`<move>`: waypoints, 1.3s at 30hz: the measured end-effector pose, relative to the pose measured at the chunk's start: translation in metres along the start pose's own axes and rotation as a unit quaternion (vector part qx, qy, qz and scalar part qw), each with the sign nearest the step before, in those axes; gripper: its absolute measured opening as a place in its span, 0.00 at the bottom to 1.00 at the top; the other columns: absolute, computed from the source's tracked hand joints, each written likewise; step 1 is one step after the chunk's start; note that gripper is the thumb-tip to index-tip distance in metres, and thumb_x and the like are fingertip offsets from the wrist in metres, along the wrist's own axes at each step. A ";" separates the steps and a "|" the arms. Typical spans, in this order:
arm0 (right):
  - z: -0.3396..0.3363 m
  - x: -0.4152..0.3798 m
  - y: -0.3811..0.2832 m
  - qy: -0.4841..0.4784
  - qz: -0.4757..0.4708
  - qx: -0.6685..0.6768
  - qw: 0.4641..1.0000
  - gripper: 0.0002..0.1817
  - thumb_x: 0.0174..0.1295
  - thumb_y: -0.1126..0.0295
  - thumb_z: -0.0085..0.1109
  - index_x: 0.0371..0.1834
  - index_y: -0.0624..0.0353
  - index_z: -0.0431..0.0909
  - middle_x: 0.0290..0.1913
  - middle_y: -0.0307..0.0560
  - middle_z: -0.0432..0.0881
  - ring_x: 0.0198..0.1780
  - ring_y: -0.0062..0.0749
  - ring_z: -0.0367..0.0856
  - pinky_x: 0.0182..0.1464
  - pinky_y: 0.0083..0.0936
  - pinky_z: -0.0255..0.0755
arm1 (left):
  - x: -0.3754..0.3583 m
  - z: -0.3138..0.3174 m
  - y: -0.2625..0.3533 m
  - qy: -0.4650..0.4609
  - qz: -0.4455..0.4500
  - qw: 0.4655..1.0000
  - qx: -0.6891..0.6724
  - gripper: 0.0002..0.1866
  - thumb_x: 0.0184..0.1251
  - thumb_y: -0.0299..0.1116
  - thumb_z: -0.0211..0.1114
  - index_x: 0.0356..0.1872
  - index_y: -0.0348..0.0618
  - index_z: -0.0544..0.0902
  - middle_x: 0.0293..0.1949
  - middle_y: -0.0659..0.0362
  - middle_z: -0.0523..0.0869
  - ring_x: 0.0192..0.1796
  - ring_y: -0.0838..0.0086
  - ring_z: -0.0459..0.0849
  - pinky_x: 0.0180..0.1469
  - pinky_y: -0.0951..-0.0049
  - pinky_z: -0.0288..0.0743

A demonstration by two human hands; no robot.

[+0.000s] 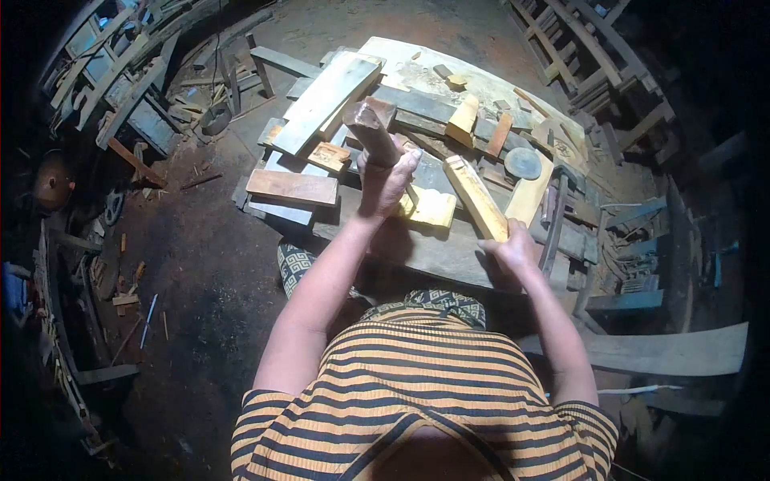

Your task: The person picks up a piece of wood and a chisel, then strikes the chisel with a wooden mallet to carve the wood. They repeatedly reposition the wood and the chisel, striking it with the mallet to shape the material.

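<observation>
My left hand (387, 183) is closed around a thick dark wooden piece (374, 138), whose blunt end points up and away from me. Near the front edge of the workbench (433, 255), my right hand (515, 247) grips the near end of a long pale wooden piece (478, 197). Between the two hands lies a yellowish wood block (430, 208) with an uneven outline. A reddish-brown board (293, 187) rests to the left of my left hand. Beyond the pale piece are a wedge-like block (463, 120) and a round grey disc (523, 163).
Wide planks (325, 104) lie at the bench's left side, and a curved dark bar (559, 220) lies at its right. Wooden racks (597, 76) stand at the upper right. A long board (666, 353) juts out at the lower right. Scraps litter the floor on the left.
</observation>
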State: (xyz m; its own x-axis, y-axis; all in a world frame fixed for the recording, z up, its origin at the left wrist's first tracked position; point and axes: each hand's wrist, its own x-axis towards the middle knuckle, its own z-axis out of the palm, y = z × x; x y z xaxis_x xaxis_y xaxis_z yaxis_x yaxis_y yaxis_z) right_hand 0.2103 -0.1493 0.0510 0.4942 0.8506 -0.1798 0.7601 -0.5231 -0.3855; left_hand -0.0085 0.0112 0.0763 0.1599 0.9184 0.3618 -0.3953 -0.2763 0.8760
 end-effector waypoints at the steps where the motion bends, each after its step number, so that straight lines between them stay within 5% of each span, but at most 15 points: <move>1: 0.007 0.002 0.001 0.016 -0.006 -0.004 1.000 0.36 0.37 0.50 0.72 0.45 0.66 0.72 0.47 0.61 0.74 0.49 0.53 0.75 0.51 0.41 0.69 | -0.001 0.001 0.002 -0.012 0.011 1.000 0.004 0.09 0.56 0.25 0.67 0.24 0.44 0.73 0.21 0.64 0.77 0.24 0.82 0.75 0.27 0.80 0.72; 6: 0.011 0.007 -0.009 0.031 -0.079 -0.154 0.984 0.41 0.41 0.49 0.70 0.54 0.65 0.68 0.48 0.57 0.70 0.51 0.50 0.71 0.52 0.41 0.68 | -0.001 -0.001 -0.005 -0.008 0.002 1.000 -0.009 0.09 0.56 0.25 0.68 0.25 0.44 0.74 0.21 0.66 0.76 0.23 0.83 0.75 0.26 0.80 0.73; 10: 0.017 0.003 -0.039 0.107 -0.247 -0.044 0.962 0.47 0.46 0.52 0.70 0.64 0.63 0.56 0.48 0.55 0.68 0.48 0.51 0.72 0.49 0.40 0.70 | -0.002 -0.004 -0.005 0.040 -0.039 0.997 -0.051 0.09 0.55 0.27 0.69 0.25 0.43 0.74 0.21 0.66 0.75 0.23 0.83 0.75 0.26 0.79 0.76; 12: 0.027 0.003 -0.059 0.009 -0.254 -0.016 0.967 0.48 0.45 0.51 0.70 0.65 0.63 0.55 0.50 0.59 0.68 0.48 0.53 0.75 0.47 0.42 0.73 | -0.001 -0.008 -0.004 0.040 -0.053 0.996 -0.058 0.09 0.54 0.28 0.70 0.26 0.45 0.75 0.24 0.65 0.77 0.23 0.81 0.77 0.28 0.77 0.78; 18: 0.042 0.031 -0.084 -0.043 -0.177 -0.081 0.980 0.51 0.40 0.49 0.72 0.65 0.63 0.56 0.45 0.64 0.76 0.45 0.54 0.79 0.45 0.42 0.75 | 0.000 -0.031 -0.016 0.016 -0.088 0.988 -0.129 0.13 0.57 0.23 0.63 0.36 0.49 0.68 0.23 0.64 0.74 0.24 0.76 0.76 0.28 0.69 0.77; 25: 0.049 0.032 -0.080 0.025 -0.228 -0.107 0.967 0.46 0.44 0.49 0.70 0.58 0.72 0.61 0.35 0.61 0.79 0.37 0.51 0.82 0.37 0.38 0.78 | -0.002 -0.040 -0.027 0.129 -0.106 0.943 -0.287 0.09 0.60 0.22 0.59 0.31 0.51 0.70 0.18 0.65 0.67 0.19 0.77 0.67 0.26 0.71 0.71; 32: 0.041 0.031 -0.084 -0.016 -0.207 -0.091 0.974 0.48 0.43 0.48 0.69 0.62 0.69 0.61 0.40 0.65 0.79 0.41 0.53 0.81 0.43 0.41 0.77 | -0.013 -0.037 -0.031 0.244 -0.066 0.930 -0.268 0.07 0.60 0.23 0.59 0.28 0.49 0.70 0.19 0.65 0.68 0.17 0.78 0.67 0.23 0.72 0.69; 36: 0.045 0.035 -0.081 -0.027 -0.204 -0.088 0.975 0.48 0.42 0.50 0.71 0.61 0.70 0.61 0.40 0.64 0.80 0.41 0.53 0.82 0.44 0.40 0.77 | -0.026 -0.037 -0.030 0.351 -0.129 0.890 -0.262 0.06 0.63 0.27 0.59 0.28 0.47 0.71 0.20 0.65 0.70 0.19 0.78 0.68 0.24 0.72 0.71; 39: 0.046 0.035 -0.079 -0.020 -0.208 -0.082 0.975 0.47 0.42 0.51 0.71 0.61 0.70 0.61 0.39 0.64 0.80 0.41 0.53 0.82 0.44 0.40 0.77 | -0.028 -0.025 -0.017 0.306 -0.097 0.921 -0.221 0.07 0.64 0.30 0.60 0.29 0.46 0.71 0.20 0.65 0.70 0.20 0.79 0.70 0.26 0.70 0.74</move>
State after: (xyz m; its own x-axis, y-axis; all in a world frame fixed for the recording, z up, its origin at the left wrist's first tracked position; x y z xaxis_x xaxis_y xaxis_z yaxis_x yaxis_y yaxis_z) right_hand 0.1477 -0.0755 0.0335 0.1152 0.9905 -0.0753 0.9500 -0.1320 -0.2830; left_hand -0.0292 -0.0031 0.0434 -0.2199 0.9633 -0.1541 -0.7639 -0.0718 0.6413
